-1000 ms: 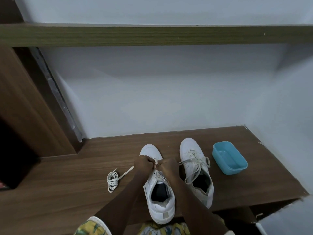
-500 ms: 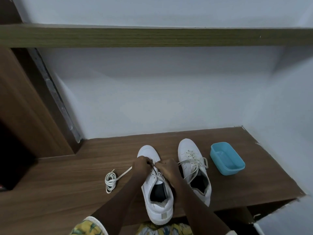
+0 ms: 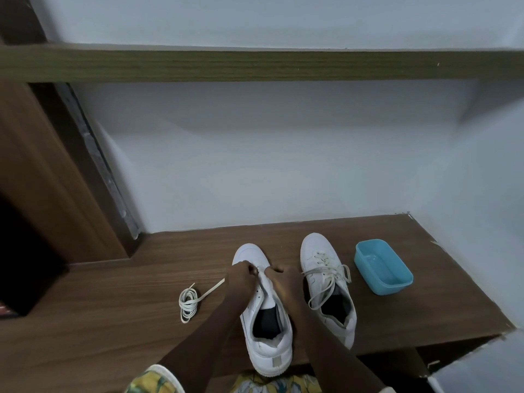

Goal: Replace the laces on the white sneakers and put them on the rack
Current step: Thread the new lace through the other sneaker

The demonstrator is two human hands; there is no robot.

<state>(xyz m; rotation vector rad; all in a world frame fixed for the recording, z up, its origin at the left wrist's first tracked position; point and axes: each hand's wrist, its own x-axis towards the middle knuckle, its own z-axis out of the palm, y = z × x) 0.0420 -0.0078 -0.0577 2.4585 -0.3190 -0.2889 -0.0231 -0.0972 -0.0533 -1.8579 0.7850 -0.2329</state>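
Observation:
Two white sneakers stand toe-away on the brown wooden shelf. Over the front eyelets of the left sneaker my left hand and my right hand meet, fingers curled, pinching a white lace at the tongue. That lace runs left from my left hand to a loose coil on the wood. The right sneaker carries a loosely tied cream lace and nobody touches it.
A light blue plastic tub stands right of the sneakers. A higher wooden shelf crosses above against the white wall. A dark wooden cabinet side rises at the left. The shelf's front edge runs under my forearms.
Both hands have stayed at the front eyelets, shifting only slightly. The coiled lace and the right sneaker lie where they were.

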